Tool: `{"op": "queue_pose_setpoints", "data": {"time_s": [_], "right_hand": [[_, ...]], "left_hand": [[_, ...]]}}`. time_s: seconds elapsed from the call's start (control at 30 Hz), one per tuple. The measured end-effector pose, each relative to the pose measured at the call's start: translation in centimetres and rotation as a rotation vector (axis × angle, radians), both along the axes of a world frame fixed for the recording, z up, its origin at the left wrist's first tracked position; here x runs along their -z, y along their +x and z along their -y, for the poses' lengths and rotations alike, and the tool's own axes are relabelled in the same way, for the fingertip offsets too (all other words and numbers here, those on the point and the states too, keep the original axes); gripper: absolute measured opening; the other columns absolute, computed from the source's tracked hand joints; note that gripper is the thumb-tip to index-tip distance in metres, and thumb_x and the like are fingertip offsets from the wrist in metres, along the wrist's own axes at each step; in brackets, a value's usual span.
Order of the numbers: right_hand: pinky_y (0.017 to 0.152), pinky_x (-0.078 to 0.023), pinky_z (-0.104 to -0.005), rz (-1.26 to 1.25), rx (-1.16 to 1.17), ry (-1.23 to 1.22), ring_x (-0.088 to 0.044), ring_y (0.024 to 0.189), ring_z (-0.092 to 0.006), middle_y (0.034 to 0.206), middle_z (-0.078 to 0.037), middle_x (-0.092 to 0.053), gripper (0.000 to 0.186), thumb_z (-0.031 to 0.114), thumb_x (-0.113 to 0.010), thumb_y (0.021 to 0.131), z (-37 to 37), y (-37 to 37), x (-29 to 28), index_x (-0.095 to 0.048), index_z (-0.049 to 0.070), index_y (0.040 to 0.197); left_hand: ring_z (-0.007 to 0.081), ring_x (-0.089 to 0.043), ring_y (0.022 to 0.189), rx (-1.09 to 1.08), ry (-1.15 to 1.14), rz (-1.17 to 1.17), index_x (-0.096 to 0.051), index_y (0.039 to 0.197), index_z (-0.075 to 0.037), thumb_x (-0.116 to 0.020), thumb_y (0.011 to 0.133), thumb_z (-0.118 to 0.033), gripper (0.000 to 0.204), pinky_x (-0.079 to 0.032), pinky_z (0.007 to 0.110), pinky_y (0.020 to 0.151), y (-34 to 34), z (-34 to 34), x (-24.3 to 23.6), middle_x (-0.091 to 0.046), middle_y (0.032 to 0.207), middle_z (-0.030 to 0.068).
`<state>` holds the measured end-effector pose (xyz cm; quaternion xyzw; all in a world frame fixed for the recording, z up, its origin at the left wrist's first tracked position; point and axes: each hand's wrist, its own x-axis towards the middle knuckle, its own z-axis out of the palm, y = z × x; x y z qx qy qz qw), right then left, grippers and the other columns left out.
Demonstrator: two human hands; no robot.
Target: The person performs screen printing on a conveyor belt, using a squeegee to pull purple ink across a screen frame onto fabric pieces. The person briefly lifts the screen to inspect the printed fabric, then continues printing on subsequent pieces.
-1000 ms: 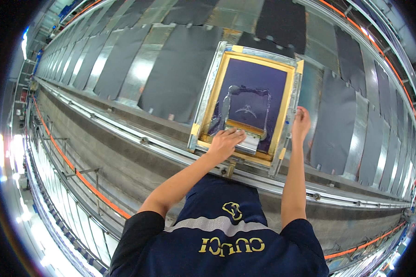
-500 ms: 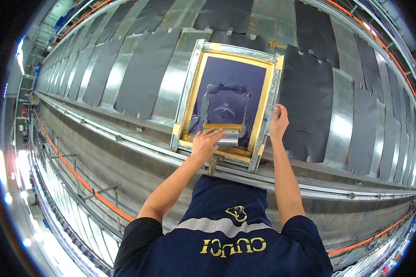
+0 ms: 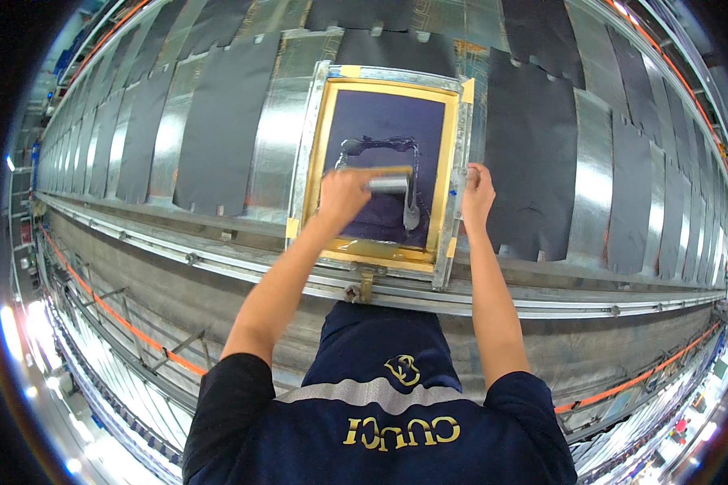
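Note:
A screen-printing frame (image 3: 301, 174) with metal sides, yellow inner edging and a dark purple mesh (image 3: 388, 115) lies over the long table. My left hand (image 3: 346, 194) is closed on a squeegee (image 3: 390, 184) with a silver body and a yellowish edge, midway up the mesh. Thick glossy ink (image 3: 413, 212) makes a rough outline on the mesh above and to the right of the squeegee. At the frame's right side, my right hand (image 3: 478, 187) has its fingers pinched on the metal edge. My left hand covers part of the squeegee.
Dark fabric panels (image 3: 534, 162) lie in rows on the shiny table surface (image 3: 594, 186), on both sides of the frame. A metal rail (image 3: 218, 265) with fittings runs along the table's near edge. Orange piping (image 3: 129, 323) passes lower left.
My left hand has moved the squeegee up the mesh, away from me. The crescent-like mark seen on the mesh earlier no longer shows. My right hand stays at the frame's right edge.

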<state>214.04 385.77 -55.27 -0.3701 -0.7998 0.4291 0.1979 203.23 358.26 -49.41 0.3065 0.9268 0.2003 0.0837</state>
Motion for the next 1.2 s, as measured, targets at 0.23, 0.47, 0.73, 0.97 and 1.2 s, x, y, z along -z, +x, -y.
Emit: {"op": "queue_pose_setpoints", "data": {"time_s": [0.23, 0.47, 0.73, 0.97, 1.2], "right_hand": [[0.063, -0.044, -0.0383, -0.004, -0.006, -0.046, -0.053, 0.062, -0.0225, 0.072, -0.013, -0.058, 0.018, 0.019, -0.057, 0.107, -0.1, 0.2, 0.0, -0.069, 0.008, 0.114], [0.062, -0.044, -0.0369, -0.013, -0.004, -0.061, -0.051, 0.061, -0.0197, 0.07, -0.012, -0.057, 0.019, 0.019, -0.056, 0.107, 0.1, 0.0, -1.0, -0.068, 0.008, 0.115], [0.061, -0.043, -0.0366, -0.036, -0.006, -0.043, -0.05, 0.061, -0.0179, 0.067, -0.01, -0.053, 0.018, 0.021, -0.058, 0.107, -0.1, 0.4, -0.2, -0.068, 0.008, 0.114], [0.061, -0.043, -0.0378, -0.048, 0.003, -0.047, -0.052, 0.061, -0.0195, 0.069, -0.01, -0.055, 0.018, 0.021, -0.058, 0.107, -0.1, 0.1, -0.2, -0.068, 0.008, 0.114], [0.062, -0.045, -0.0403, -0.132, -0.014, 0.031, -0.055, 0.06, -0.0252, 0.071, -0.015, -0.059, 0.02, 0.023, -0.057, 0.108, -0.1, 0.1, -0.4, -0.068, 0.007, 0.112]], "left_hand": [[0.0217, -0.071, 0.105, 0.049, 0.135, -0.3, -0.078, 0.102, -0.017, -0.068, 0.074, 0.003, 0.036, -0.051, 0.041, 0.086, 0.2, -2.1, 2.3, -0.077, 0.112, -0.0022], [0.0203, -0.069, 0.11, 0.071, 0.125, -0.166, -0.078, 0.108, -0.021, -0.071, 0.07, 0.002, 0.045, -0.05, 0.041, 0.086, 6.8, 2.8, 1.4, -0.075, 0.124, -0.0038], [0.0226, -0.071, 0.1, 0.012, 0.136, -0.223, -0.079, 0.102, -0.018, -0.068, 0.076, 0.001, 0.034, -0.05, 0.041, 0.084, -2.7, -3.4, 2.4, -0.078, 0.11, -0.001], [0.0206, -0.068, 0.113, 0.099, 0.07, -0.183, -0.079, 0.105, -0.021, -0.067, 0.074, 0.003, 0.041, -0.049, 0.045, 0.086, 8.0, 2.7, 2.3, -0.077, 0.115, -0.0054], [0.0288, -0.074, 0.087, -0.048, 0.118, -0.067, -0.081, 0.108, -0.021, -0.069, 0.074, -0.002, 0.04, -0.055, 0.048, 0.076, -1.1, -2.2, 0.3, -0.079, 0.1, 0.0071]]}}
